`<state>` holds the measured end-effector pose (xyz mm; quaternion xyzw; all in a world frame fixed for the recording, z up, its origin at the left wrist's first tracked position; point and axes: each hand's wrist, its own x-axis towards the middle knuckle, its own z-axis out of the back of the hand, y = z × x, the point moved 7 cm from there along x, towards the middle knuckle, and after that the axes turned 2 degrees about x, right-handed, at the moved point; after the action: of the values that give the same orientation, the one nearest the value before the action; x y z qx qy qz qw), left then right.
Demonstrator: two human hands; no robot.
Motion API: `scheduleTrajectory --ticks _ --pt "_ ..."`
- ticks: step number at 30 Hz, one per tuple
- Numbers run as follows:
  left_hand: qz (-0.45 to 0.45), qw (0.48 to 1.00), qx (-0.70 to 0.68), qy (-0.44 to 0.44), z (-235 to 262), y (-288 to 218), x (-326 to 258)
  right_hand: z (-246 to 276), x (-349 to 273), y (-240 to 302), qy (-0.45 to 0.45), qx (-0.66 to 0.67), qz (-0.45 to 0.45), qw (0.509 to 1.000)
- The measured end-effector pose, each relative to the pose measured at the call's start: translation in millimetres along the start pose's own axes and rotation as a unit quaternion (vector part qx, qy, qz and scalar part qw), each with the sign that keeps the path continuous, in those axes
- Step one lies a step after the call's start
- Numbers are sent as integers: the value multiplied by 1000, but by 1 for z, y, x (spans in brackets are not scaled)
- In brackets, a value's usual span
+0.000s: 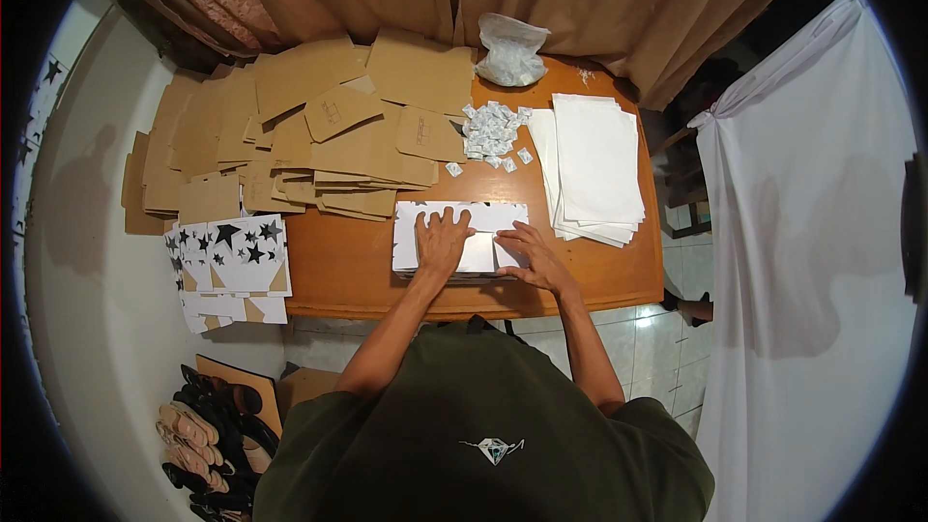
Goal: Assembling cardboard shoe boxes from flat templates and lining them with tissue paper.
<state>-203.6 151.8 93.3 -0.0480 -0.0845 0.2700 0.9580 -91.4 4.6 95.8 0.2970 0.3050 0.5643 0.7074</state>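
On the near part of the table lies a white cardboard box [407, 232] with dark star marks along its edges, its top panels folded over. My left hand [444, 240] rests on the left part of the top, fingers stretched out and pressed lightly against the surface. Over the right end sits my right hand [537, 259], its fingers reaching across a panel edge and its thumb apart, near the front edge. Between the two hands a pale, shiny strip of the top shows. The underside of each hand is hidden.
Flat brown cardboard pieces [416, 72] heap across the back left. Star-printed white boxes [237, 256] lie at the left edge. Small white packets [491, 130] sit behind the box, near a clear plastic bag [512, 53]. A stack of white sheets [594, 164] lies right.
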Motion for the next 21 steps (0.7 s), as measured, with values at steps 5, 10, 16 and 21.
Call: scheduleTrajectory --ticks 5,10,16,21 --pt "-4 1000 4 -3 -1 0 0 -2 1 6 -26 -35 35 998" --pt "9 1000 -1 15 -4 1 0 -2 -3 11 -77 -92 36 992" --pt "-8 1000 12 3 -3 -1 0 -6 -3 7 -76 -93 48 992" --pt "-26 1000 3 -16 3 -3 2 -2 -3 7 -45 -75 33 996"
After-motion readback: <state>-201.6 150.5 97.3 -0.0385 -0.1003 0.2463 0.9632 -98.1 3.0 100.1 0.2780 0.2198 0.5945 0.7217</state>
